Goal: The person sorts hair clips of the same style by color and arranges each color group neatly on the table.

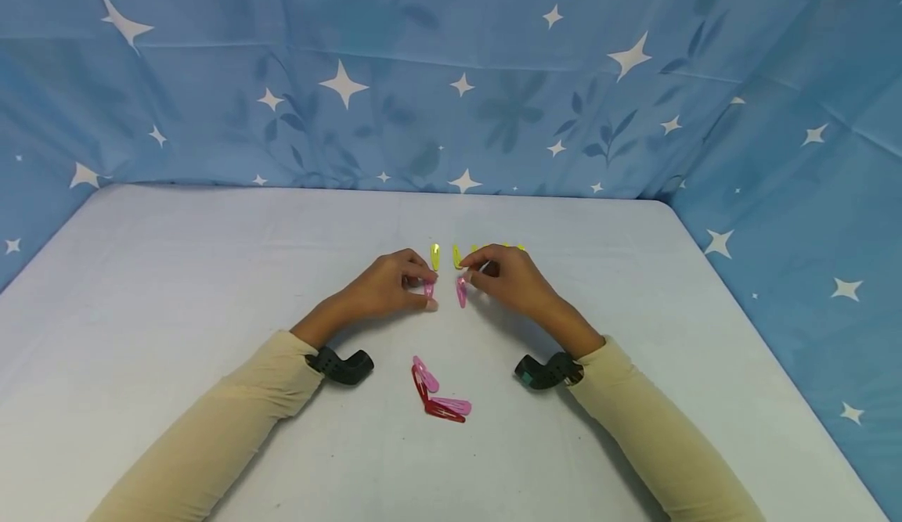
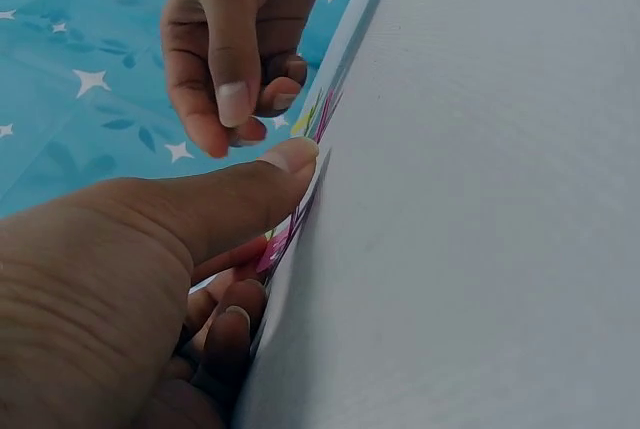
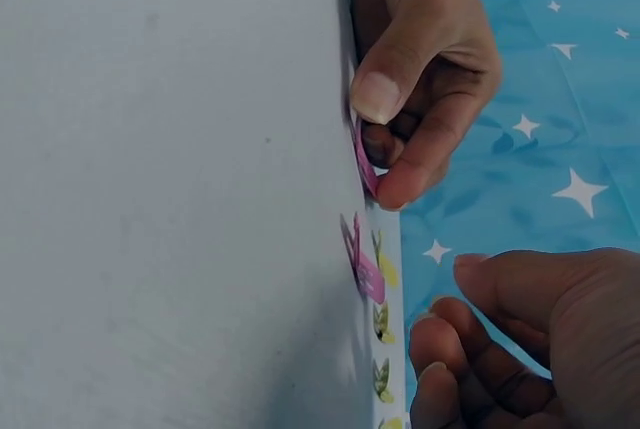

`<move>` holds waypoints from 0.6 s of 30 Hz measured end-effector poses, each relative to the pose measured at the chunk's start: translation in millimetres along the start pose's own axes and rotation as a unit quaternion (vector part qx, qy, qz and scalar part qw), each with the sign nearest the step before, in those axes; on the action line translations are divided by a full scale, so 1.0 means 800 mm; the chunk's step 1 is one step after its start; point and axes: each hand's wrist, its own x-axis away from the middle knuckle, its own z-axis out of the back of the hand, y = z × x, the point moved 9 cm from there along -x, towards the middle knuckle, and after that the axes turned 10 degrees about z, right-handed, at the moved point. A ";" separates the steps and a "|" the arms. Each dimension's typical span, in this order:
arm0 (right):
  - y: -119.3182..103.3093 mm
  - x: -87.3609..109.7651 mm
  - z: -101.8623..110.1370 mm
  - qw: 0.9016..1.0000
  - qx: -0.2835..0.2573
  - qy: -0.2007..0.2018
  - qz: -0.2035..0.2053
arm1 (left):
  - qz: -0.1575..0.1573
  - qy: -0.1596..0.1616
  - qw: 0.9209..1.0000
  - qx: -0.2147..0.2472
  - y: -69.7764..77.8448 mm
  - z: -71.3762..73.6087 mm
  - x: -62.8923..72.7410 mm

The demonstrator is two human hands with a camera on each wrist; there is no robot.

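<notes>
My left hand (image 1: 386,286) holds a pink snap hair clip (image 1: 429,289) between thumb and fingertips, low over the white table. In the right wrist view that clip (image 3: 366,161) shows between the thumb and index finger. A second pink hair clip (image 1: 461,293) lies just to the right, below the yellow row. Beside it hovers my right hand (image 1: 513,278), fingers loosely bent; the right wrist view shows a gap between its fingertips and the clip (image 3: 368,276). Yellow hair clips (image 1: 434,257) stand in a row behind, partly hidden by the right hand.
Nearer the front of the table (image 1: 211,271) lies a small group of two pink clips (image 1: 426,375) and two red clips (image 1: 445,412), overlapping. A blue curtain (image 1: 423,131) with white stars hangs along the back and right edges.
</notes>
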 end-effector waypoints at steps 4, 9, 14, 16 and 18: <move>-0.005 0.004 0.002 1.000 -0.018 0.006 0.015 | 0.004 0.006 1.000 0.000 -0.001 0.001 -0.001; -0.017 0.013 0.001 0.999 -0.028 0.007 0.034 | 0.003 0.014 1.000 -0.001 0.002 0.003 0.001; -0.025 0.020 -0.001 0.998 -0.041 0.004 0.044 | 0.001 0.012 1.000 0.001 0.004 0.001 0.001; -0.027 0.023 -0.006 0.998 -0.051 -0.004 0.045 | 0.003 0.012 1.000 -0.001 0.003 0.001 0.001; -0.031 0.025 -0.011 0.997 -0.062 -0.016 0.048 | 0.005 0.012 1.000 -0.005 0.003 0.001 0.001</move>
